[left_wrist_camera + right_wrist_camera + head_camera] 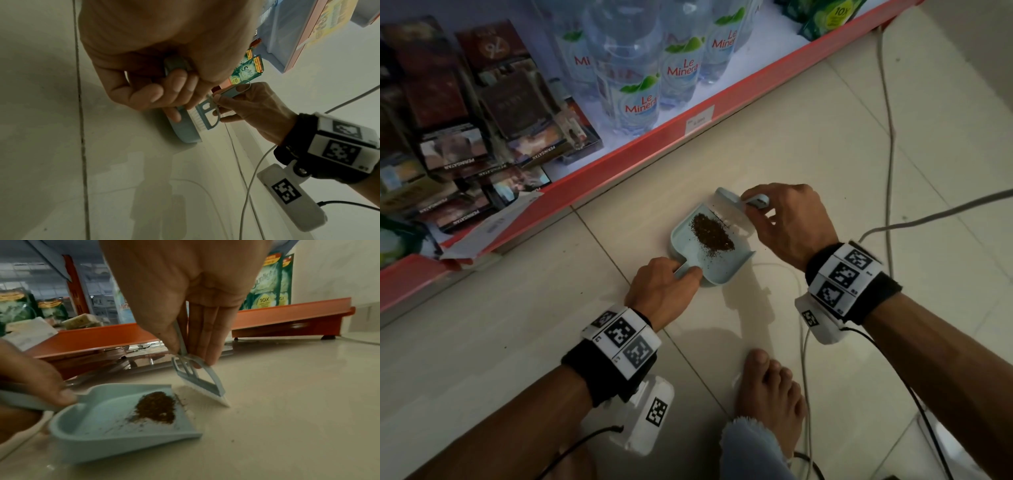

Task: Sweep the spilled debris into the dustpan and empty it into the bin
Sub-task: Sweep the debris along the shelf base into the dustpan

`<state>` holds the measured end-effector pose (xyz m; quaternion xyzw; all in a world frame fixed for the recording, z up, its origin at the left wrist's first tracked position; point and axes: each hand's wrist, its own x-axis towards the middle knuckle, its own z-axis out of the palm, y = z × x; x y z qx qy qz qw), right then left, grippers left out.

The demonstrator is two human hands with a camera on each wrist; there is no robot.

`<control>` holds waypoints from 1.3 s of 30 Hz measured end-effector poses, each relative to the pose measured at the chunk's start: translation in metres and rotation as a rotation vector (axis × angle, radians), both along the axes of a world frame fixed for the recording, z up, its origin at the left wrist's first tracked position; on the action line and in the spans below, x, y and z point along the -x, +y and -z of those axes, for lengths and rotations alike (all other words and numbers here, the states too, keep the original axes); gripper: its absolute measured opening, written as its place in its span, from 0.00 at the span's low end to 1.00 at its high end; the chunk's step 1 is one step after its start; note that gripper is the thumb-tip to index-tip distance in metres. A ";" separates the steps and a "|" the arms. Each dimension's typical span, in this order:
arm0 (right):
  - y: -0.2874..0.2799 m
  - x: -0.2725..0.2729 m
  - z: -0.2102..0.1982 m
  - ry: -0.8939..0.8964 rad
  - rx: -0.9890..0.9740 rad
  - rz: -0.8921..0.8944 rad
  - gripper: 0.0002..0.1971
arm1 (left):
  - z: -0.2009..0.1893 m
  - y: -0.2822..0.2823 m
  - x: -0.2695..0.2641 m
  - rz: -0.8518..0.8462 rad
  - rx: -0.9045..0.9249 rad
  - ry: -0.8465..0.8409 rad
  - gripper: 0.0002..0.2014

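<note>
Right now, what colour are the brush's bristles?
White, on the brush with its pale blue frame; the right wrist view shows them best.

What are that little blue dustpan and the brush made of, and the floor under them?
The dustpan looks like moulded matte plastic: one smooth pale-blue piece with rounded walls. The brush seems the same plastic, with white, probably synthetic, bristles. The floor appears to be glazed tile, glossy with grout lines.

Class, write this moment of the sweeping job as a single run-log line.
left hand grips dustpan handle | right hand holds brush at pan lip | debris mostly in pan | specks on floor | not emptied
</note>
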<state>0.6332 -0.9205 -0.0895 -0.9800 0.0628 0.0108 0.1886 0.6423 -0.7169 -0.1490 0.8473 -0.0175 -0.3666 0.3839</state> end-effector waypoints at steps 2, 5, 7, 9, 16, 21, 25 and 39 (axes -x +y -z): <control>0.009 0.005 0.002 0.061 -0.042 -0.055 0.10 | 0.001 0.000 0.000 -0.005 -0.003 0.006 0.17; 0.021 0.014 0.001 0.087 -0.140 -0.089 0.09 | 0.003 0.001 0.001 -0.017 0.005 0.008 0.17; 0.025 0.018 -0.002 0.045 -0.185 -0.079 0.08 | 0.003 0.003 0.002 -0.009 0.026 -0.010 0.18; 0.024 0.018 -0.006 -0.022 -0.193 -0.062 0.07 | 0.003 0.006 0.004 0.006 0.064 -0.040 0.19; -0.015 -0.020 -0.003 -0.157 -0.017 0.093 0.09 | 0.005 0.022 0.018 -0.054 0.185 -0.082 0.17; -0.008 -0.044 0.012 -0.018 -0.003 -0.111 0.11 | 0.008 0.043 0.035 -0.144 0.233 -0.064 0.18; -0.003 -0.034 0.007 0.046 -0.051 -0.308 0.10 | 0.009 0.057 0.044 -0.177 0.239 -0.059 0.23; -0.047 -0.010 -0.002 -0.101 0.073 0.157 0.10 | 0.011 0.068 0.045 -0.161 0.250 -0.159 0.18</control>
